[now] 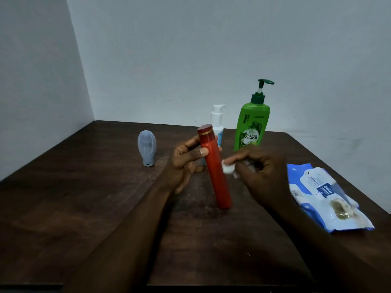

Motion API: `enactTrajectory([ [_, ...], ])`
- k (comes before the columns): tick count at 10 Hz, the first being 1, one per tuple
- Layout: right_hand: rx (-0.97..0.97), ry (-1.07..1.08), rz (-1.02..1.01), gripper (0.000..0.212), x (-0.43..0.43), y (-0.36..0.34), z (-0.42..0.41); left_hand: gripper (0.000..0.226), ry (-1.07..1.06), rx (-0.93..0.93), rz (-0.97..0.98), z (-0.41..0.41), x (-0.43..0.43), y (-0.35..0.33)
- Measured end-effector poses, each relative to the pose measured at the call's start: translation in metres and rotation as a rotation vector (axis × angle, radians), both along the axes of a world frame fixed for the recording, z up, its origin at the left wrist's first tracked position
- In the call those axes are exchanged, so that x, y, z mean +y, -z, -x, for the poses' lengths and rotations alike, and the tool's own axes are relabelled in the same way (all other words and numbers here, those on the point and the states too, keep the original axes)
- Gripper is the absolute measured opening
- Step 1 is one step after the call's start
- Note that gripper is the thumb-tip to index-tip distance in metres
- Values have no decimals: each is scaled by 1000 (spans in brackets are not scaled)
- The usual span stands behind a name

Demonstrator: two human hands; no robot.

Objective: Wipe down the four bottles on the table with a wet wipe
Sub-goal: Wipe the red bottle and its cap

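I had the left hand [186, 163] gripping the red bottle [214, 168] (steadied, base on the table [84, 208]); the right hand [260, 172] pinched the wet wipe [227, 168] against it.

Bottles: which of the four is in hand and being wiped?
The red bottle, tilted: left hand holds it near the cap, right hand presses a wet wipe against it. The other three stand untouched.

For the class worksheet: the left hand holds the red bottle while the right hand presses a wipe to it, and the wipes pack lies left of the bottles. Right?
Not quite. The head view shows the wipes pack right of the bottles. The left hand does hold the red bottle; the right hand presses the wipe to it.
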State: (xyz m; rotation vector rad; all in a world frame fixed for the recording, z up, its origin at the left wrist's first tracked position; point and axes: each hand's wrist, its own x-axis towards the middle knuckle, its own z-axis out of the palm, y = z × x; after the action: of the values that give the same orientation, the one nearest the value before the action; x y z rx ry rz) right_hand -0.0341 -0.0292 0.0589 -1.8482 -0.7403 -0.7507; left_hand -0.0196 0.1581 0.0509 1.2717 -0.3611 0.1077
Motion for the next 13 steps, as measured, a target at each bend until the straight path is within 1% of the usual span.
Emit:
enactTrajectory([
  [1,86,3,-151,29,-1,-12,-1,49,-14,38,-9,-3,2,3],
  [2,18,-26,-134,25,7,-20,-5,54,7,56,1,-8,2,7],
  [3,-76,-22,-30,22,19,-25,-9,56,35,30,15,-12,5,14],
  [4,-117,-17,26,21,26,-20,-15,54,-6,39,-19,-15,7,18],
  [5,-125,6,32,20,24,-16,-18,62,-66,62,-15,-19,6,18],
  [6,-78,-2,29,20,24,-8,-23,62,-41,89,30,-22,2,18],
  [7,-61,7,32,23,26,-2,-27,51,65,103,143,-18,-3,16],
  [8,-98,30,71,23,24,-3,-26,49,151,138,281,-14,-1,12],
  [9,-115,55,197,25,19,2,-27,45,180,201,329,-16,2,12],
  [10,-97,17,258,24,10,14,-24,54,197,241,307,-19,0,16],
  [11,-114,-26,309,26,4,28,-16,57,215,260,312,-20,0,18],
  [12,-105,-43,384,26,-1,36,-5,56,224,267,329,-22,0,19],
  [13,-120,-90,442,21,-3,44,10,62,267,276,390,-22,1,19],
])
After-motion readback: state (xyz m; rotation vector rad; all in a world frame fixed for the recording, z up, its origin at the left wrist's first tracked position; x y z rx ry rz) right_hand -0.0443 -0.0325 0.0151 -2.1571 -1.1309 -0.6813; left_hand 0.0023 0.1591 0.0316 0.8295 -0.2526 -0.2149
